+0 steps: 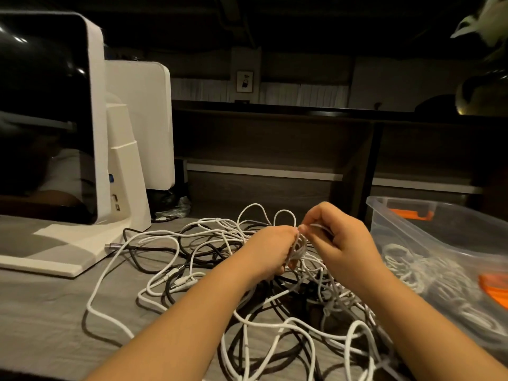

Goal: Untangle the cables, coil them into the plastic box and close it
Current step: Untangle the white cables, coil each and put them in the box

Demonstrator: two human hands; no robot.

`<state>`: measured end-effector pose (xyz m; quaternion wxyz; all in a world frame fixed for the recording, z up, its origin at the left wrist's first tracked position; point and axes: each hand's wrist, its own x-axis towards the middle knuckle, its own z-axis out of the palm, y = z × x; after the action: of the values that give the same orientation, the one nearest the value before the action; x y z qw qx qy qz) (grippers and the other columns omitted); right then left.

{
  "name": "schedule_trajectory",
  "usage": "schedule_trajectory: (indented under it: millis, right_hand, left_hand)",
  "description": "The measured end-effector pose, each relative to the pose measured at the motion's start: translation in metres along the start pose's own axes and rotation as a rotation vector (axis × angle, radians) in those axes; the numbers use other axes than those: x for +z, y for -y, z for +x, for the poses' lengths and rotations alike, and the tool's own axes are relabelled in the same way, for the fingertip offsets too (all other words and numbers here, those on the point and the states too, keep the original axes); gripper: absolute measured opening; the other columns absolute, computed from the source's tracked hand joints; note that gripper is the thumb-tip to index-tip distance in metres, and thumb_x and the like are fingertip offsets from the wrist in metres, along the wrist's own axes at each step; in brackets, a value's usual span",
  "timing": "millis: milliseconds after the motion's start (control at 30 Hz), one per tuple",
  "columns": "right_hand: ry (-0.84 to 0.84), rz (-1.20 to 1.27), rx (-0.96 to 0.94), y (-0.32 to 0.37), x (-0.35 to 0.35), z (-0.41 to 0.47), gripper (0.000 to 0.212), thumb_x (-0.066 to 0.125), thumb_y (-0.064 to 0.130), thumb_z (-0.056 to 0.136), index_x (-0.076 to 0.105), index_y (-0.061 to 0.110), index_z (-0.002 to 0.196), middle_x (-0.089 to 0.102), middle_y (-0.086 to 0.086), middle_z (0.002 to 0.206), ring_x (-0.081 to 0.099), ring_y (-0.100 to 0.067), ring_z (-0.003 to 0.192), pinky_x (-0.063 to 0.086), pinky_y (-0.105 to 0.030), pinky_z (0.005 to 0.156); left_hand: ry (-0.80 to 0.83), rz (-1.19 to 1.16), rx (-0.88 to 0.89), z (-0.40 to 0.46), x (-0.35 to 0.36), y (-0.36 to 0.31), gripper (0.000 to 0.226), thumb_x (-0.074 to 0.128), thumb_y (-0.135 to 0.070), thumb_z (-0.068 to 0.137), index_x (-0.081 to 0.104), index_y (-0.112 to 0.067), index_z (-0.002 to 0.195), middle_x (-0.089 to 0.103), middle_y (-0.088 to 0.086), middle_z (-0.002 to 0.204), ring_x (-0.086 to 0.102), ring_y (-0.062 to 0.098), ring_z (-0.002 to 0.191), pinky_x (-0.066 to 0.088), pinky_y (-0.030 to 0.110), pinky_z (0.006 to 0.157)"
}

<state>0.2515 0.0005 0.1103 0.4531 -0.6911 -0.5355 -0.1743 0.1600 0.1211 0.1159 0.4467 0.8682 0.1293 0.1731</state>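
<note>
A tangle of white and black cables (247,284) sprawls across the grey worktop (41,312), its loops running every way with no single long axis; one white strand trails off to the left and curves back toward the near edge. Above the heap's middle, the left hand (270,250) has its grip clenched round a small coiled bundle of white cable (298,250), the coil standing roughly upright. The right hand (339,240) pinches a white strand at the top of that bundle, fingers curled. The clear plastic box (412,229) sits open just right of the heap, coiled white cables already inside. A white monitor (96,133) stands at the left.
</note>
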Motion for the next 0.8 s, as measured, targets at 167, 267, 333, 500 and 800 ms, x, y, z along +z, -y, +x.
schedule_trajectory:
  millis: [167,267,333,500,800]
  right_hand:
    - [-0.005,0.233,0.069,0.001,-0.002,0.003,0.014,0.073,0.011,0.085,0.067,0.021,0.078,0.065,0.003,0.071,0.060,-0.012,0.064,0.049,-0.024,0.058]
    - [-0.010,0.378,0.155,-0.001,-0.003,0.004,0.018,0.074,0.006,0.082,0.071,0.021,0.073,0.068,-0.006,0.072,0.065,-0.027,0.072,0.054,-0.036,0.065]
    - [0.000,0.446,0.213,-0.001,-0.002,0.005,0.020,0.076,0.006,0.079,0.074,0.023,0.069,0.072,-0.006,0.075,0.068,-0.021,0.074,0.056,-0.033,0.069]
    - [0.029,0.392,0.268,-0.006,-0.001,0.006,0.011,0.075,0.011,0.081,0.075,0.020,0.074,0.073,-0.005,0.076,0.068,-0.024,0.075,0.056,-0.034,0.070]
    - [0.153,-0.096,0.196,-0.011,0.004,0.003,0.015,0.051,0.018,0.100,0.052,0.025,0.087,0.060,0.004,0.079,0.054,-0.011,0.069,0.041,-0.020,0.056]
  left_hand:
    - [0.143,-0.313,-0.223,-0.004,0.002,0.002,0.059,0.023,-0.071,0.098,0.058,-0.023,0.099,0.058,0.001,0.071,0.041,0.004,0.042,0.033,0.016,0.042]
    - [0.233,-0.273,-0.156,-0.007,0.001,0.001,0.044,0.035,-0.063,0.097,0.055,-0.024,0.092,0.055,-0.001,0.068,0.041,0.005,0.043,0.031,0.018,0.044]
    - [0.261,-0.197,-0.085,-0.010,0.004,-0.003,0.023,0.047,-0.044,0.088,0.054,-0.023,0.082,0.054,-0.003,0.062,0.042,0.008,0.046,0.031,0.021,0.047]
    - [0.268,-0.133,-0.061,-0.010,0.005,-0.003,0.023,0.037,-0.017,0.098,0.047,-0.018,0.077,0.055,-0.004,0.057,0.043,0.007,0.044,0.032,0.024,0.048]
    - [-0.131,-0.317,0.009,-0.001,0.006,-0.001,0.020,0.049,-0.020,0.100,0.057,-0.019,0.119,0.063,0.002,0.079,0.054,0.003,0.049,0.039,0.016,0.043]
